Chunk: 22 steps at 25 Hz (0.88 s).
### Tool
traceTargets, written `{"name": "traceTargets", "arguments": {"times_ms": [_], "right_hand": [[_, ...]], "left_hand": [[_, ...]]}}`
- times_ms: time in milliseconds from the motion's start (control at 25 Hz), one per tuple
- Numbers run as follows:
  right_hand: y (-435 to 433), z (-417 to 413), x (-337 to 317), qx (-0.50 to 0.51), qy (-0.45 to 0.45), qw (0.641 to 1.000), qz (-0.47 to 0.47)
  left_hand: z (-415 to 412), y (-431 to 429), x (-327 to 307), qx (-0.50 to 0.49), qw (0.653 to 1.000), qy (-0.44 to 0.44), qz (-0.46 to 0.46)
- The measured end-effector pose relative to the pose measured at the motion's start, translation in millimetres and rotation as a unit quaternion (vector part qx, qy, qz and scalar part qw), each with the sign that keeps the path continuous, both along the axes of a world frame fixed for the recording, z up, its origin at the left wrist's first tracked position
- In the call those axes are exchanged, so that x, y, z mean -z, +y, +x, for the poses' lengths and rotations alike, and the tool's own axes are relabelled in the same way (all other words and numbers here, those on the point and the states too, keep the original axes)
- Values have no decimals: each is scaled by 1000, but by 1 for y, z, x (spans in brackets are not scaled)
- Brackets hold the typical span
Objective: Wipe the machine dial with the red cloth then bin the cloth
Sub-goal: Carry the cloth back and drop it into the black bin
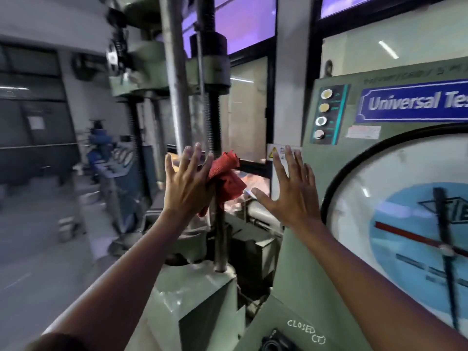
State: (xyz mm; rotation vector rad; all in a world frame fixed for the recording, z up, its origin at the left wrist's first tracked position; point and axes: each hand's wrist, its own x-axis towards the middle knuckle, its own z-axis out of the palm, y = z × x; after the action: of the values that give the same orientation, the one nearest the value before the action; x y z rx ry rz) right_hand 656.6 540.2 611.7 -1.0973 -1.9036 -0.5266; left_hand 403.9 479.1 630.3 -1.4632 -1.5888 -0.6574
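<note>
Both bare hands are raised in front of the machine with their backs to the camera. The left hand (188, 184) has its fingers (195, 154) spread wide and straight, yet the crumpled red woven cloth (226, 179) sits against its palm side, bunched out to the right of the hand and hanging a little below it. How the cloth is held there cannot be made out, since the palm is turned away; it may be pinched by the thumb, which is hidden. The right hand (291, 196) is flat and fully spread, thumb stretched out to the left, holding nothing. It hovers just left of the large round white dial with a black rim (395, 206), and whether it touches the pale green metal machine housing (326, 79) behind it cannot be told.

The cloth is left of the dial, well apart from it, in front of the dark threaded steel column (215, 117) of the testing frame. The dial is cut off by the right edge, showing only part of its pale blue centre, a red pointer and a black pointer. The blue nameplate (415, 102) above it is also cut off, reading "Universal Te". The far left of the room is blurred, and a blue machine (119, 163) there is hard to make out.
</note>
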Motion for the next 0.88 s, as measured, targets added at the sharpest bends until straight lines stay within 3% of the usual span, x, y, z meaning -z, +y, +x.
{"name": "traceTargets", "arguments": {"times_ms": [520,880], "right_hand": [[-29,-242,59,-205,-24,975,-86],[-38,-359,201,-248,-97,948,-176]], "left_hand": [[-195,-128,60,-209,978,-18,-17],[-296,-161,200,-253,962,-77,-69]]}}
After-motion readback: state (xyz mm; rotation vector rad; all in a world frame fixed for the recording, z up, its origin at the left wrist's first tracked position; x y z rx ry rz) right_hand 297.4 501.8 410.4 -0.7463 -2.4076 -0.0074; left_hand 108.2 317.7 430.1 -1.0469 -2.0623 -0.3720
